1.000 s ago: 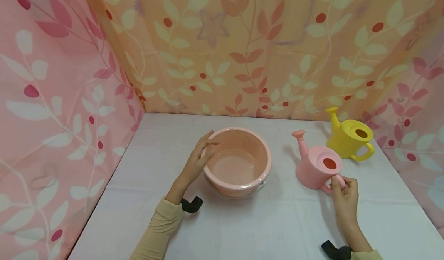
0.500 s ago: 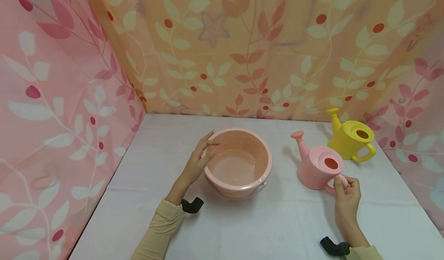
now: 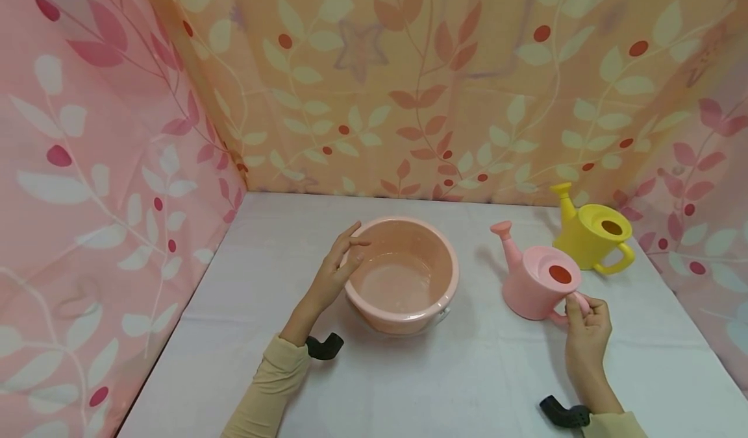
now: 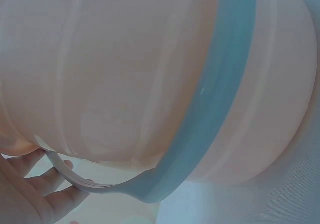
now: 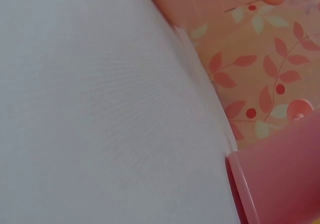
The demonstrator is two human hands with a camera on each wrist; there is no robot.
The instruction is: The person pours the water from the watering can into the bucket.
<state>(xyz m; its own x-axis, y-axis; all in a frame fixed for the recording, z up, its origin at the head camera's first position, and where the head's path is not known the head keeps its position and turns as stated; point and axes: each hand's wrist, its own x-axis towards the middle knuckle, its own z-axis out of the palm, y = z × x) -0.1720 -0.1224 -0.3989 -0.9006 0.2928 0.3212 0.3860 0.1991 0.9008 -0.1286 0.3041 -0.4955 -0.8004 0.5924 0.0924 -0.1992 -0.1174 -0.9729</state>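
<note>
A pale pink bucket (image 3: 403,315) stands upright on the white-covered table. At its left rim is my left hand (image 3: 330,276), with the index finger and thumb reaching over the edge. In the left wrist view, other fingers (image 4: 65,201) of that hand lie loosely bent against the bucket's bluish-looking carrying handle (image 4: 205,119), which hangs along the outside wall. To the right, a pink watering can (image 3: 534,289) stands with its spout toward the back left. My right hand (image 3: 589,340) pinches its handle between thumb and fingers; the right wrist view shows the can's lower side (image 5: 280,179) but no fingers.
A yellow watering can (image 3: 587,237) stands close behind the pink one, at the back right. Floral cloth (image 3: 362,100) rises behind the table and along both sides. White cloth (image 3: 444,386) covers the tabletop.
My right hand and wrist have shifted very slightly, and the pink watering can has barely moved with them. The left hand stays at the bucket's rim.
</note>
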